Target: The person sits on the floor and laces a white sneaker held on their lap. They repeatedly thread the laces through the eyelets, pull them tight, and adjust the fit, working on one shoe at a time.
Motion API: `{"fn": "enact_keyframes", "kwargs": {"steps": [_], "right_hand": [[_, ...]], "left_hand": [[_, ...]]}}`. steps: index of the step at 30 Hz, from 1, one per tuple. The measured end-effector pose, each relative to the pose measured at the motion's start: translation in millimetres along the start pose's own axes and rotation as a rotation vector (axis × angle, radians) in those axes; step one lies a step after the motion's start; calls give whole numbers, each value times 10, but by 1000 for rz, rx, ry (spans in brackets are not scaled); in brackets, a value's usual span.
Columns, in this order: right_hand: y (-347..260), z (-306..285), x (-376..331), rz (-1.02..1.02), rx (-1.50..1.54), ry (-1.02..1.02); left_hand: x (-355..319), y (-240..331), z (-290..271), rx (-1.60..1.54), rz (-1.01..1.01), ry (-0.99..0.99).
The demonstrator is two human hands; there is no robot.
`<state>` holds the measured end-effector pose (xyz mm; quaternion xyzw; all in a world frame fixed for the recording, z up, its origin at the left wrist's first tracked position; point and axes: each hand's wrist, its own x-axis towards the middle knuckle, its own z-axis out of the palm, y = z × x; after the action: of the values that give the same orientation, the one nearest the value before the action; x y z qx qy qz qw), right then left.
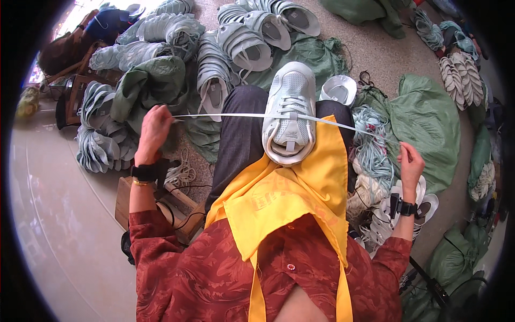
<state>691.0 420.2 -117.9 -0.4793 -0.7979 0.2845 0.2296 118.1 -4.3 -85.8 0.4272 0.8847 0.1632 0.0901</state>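
A pale grey-green sneaker upper rests on my lap, toe pointing away from me, over a yellow apron. A flat white shoelace runs through its upper eyelets, and both ends stretch out sideways. Out to the left, my left hand is closed on one end, pulled nearly level. On the right, my right hand pinches the other end, which slopes down from the shoe. The lower rows of lace lie crossed on the shoe's front.
Stacked grey-green shoe uppers lie ahead and at the left. Light blue laces hang in a bundle beside my right knee, next to a green sack. A wooden stool stands by my left elbow.
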Motion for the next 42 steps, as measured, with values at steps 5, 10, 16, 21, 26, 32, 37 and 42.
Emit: {"fn": "enact_keyframes", "kwargs": {"steps": [5,10,16,21,26,32,37,42], "right_hand": [[384,-189,-29,134,15,6],[610,-209,-24,145,4,2],[603,-139,29,255,-135,-147],[211,132,241,279,-111,-543],[-694,96,952,165,216,-801],[-1428,46,912,115,1128,-50],[-1585,716,256,198,878,-403],[-1736,1264,-53,175,871,-472]], "left_hand": [[-153,-624,-143,66,-224,6],[-188,-860,-238,78,-261,59],[-112,-723,-294,-10,-214,74],[229,-326,-367,31,-117,-6],[1037,152,-662,-53,159,61],[1055,734,-757,-482,116,405],[375,1159,236,-604,84,-288],[63,1616,517,-1064,-84,-566]]}}
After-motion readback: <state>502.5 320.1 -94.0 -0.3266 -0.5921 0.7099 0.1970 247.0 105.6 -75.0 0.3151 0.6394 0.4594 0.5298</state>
